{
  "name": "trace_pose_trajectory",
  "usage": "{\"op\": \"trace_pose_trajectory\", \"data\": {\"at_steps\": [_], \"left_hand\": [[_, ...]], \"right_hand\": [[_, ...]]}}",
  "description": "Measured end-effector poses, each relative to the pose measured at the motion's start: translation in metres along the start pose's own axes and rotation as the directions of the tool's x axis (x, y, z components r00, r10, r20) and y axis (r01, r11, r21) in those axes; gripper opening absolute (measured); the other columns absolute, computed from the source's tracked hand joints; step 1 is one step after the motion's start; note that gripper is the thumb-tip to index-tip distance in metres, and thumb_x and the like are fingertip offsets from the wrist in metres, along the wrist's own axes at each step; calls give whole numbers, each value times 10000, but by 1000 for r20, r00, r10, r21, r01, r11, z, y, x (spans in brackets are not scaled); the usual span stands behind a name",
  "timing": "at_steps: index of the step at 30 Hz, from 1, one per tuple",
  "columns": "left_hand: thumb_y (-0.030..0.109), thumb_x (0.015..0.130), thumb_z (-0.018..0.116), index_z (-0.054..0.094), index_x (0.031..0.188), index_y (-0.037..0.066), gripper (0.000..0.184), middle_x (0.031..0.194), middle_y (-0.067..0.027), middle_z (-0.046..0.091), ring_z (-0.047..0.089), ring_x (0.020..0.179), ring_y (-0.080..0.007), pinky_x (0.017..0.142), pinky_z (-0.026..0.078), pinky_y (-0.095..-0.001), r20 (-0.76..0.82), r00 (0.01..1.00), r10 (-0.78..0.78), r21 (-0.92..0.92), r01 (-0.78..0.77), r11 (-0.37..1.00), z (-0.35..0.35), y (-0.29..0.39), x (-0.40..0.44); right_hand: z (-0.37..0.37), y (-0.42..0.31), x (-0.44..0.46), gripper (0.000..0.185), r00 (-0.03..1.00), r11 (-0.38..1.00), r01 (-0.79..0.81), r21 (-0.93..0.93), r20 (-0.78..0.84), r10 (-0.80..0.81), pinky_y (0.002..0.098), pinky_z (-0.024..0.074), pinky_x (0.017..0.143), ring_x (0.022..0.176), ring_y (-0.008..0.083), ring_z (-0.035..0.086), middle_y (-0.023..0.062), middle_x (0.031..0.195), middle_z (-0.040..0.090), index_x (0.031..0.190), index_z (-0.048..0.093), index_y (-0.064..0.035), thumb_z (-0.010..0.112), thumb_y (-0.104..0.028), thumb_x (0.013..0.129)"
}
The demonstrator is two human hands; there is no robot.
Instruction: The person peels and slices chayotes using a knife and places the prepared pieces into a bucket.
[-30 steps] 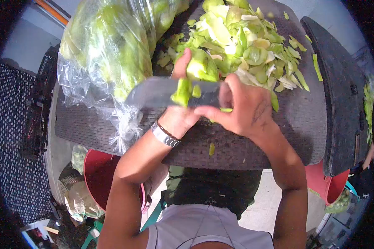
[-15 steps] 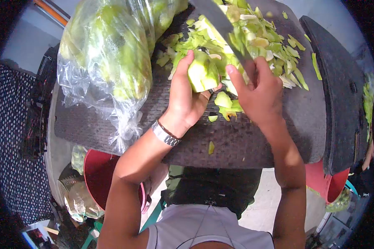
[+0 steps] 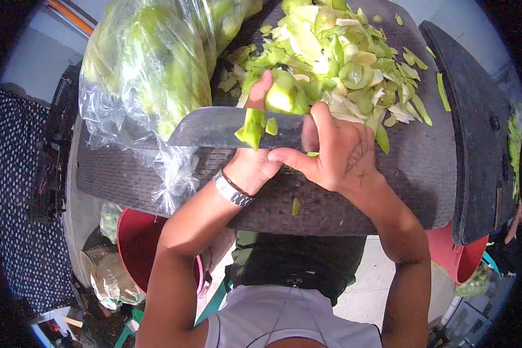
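Observation:
My left hand (image 3: pixel 254 162), with a metal watch at its wrist, holds a partly peeled green fruit (image 3: pixel 285 95); its exact kind is unclear. The thumb points up along the fruit, and the blade hides most of the fingers. My right hand (image 3: pixel 345 145) grips a wide-bladed knife (image 3: pixel 206 127). Its blade lies nearly level, pointing left, across the near side of the fruit and over my left hand. Strips of green peel (image 3: pixel 252 129) cling to the blade. Just beyond both hands spreads a heap of green peelings (image 3: pixel 354 69).
A clear plastic bag (image 3: pixel 151 87) of large green fruit stands on the left of the dark woven-textured table (image 3: pixel 330 203). A black chair back (image 3: pixel 472 127) borders the right side. Red containers (image 3: pixel 139 249) sit below the table edge on both sides.
The knife has swung down and left from its raised, upright angle to lie across the fruit. My right hand has turned with it. Peel now shows on the blade; my left hand stays about the same.

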State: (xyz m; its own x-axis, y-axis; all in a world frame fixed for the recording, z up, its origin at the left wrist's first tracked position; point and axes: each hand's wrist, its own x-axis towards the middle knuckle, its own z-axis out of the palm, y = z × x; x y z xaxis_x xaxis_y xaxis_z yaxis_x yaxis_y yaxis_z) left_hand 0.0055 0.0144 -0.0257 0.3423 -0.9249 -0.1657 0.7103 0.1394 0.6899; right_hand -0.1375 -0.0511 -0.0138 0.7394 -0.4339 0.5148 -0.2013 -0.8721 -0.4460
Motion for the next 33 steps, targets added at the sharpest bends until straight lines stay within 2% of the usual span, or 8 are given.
{"op": "trace_pose_trajectory", "data": {"at_steps": [4,7,10,15,18,19,27,33], "left_hand": [[575,1000,524,669,1110,106,502,928,-42,711,694,787,-161,705,565,-309,-27,999,-24,-8,24,1000,6,4,1],[564,1003,522,669,1098,104,492,910,-47,709,689,766,-165,688,557,-308,23,991,-130,-35,131,991,5,10,1],[553,1005,521,670,1086,101,482,892,-51,707,684,745,-169,671,550,-307,-2,984,-178,-13,178,984,4,13,6],[545,993,555,668,1065,89,476,838,-48,698,672,673,-177,619,542,-299,-44,986,-160,7,161,987,0,16,9],[541,998,559,671,1079,88,473,887,-49,704,690,773,-159,710,560,-295,-4,981,-195,-59,194,979,4,16,7],[529,1001,566,669,1098,89,462,918,-50,706,693,815,-157,746,560,-294,20,989,145,123,-147,982,5,6,2],[434,999,605,658,1180,75,405,1060,-66,726,705,945,-180,856,573,-334,30,990,-134,-108,137,985,4,11,2],[401,997,618,659,1187,72,382,1094,-74,736,714,980,-193,873,584,-348,88,983,-162,-154,174,973,7,15,-2]], "right_hand": [[0,3,1,650,998,997,67,-41,-8,-68,363,481,478,477,220,609,-7,571,555,912,539,-35,823,-606,785],[1,8,-3,824,999,997,25,-75,45,-21,450,523,577,584,291,693,6,646,644,1088,550,-24,794,-717,717],[-2,9,-1,693,992,990,124,-59,12,-124,356,479,476,467,213,599,-14,572,561,949,537,-20,842,-611,757],[6,4,-5,767,991,990,133,-48,7,-133,339,481,470,467,200,607,-18,568,562,985,540,4,847,-648,722],[4,7,-4,777,992,988,125,-94,13,-125,335,481,469,470,201,614,-22,568,563,982,539,-2,841,-667,715],[4,8,-4,776,993,988,118,-104,10,-117,335,481,468,471,202,616,-24,568,564,978,539,-7,838,-673,714],[-4,13,4,748,999,988,35,-150,-7,-36,414,513,496,515,304,653,54,590,598,942,535,-46,841,-680,690],[-10,11,5,753,1000,986,3,-165,13,-1,443,524,512,556,351,675,103,599,613,910,534,-59,847,-696,659]]}}
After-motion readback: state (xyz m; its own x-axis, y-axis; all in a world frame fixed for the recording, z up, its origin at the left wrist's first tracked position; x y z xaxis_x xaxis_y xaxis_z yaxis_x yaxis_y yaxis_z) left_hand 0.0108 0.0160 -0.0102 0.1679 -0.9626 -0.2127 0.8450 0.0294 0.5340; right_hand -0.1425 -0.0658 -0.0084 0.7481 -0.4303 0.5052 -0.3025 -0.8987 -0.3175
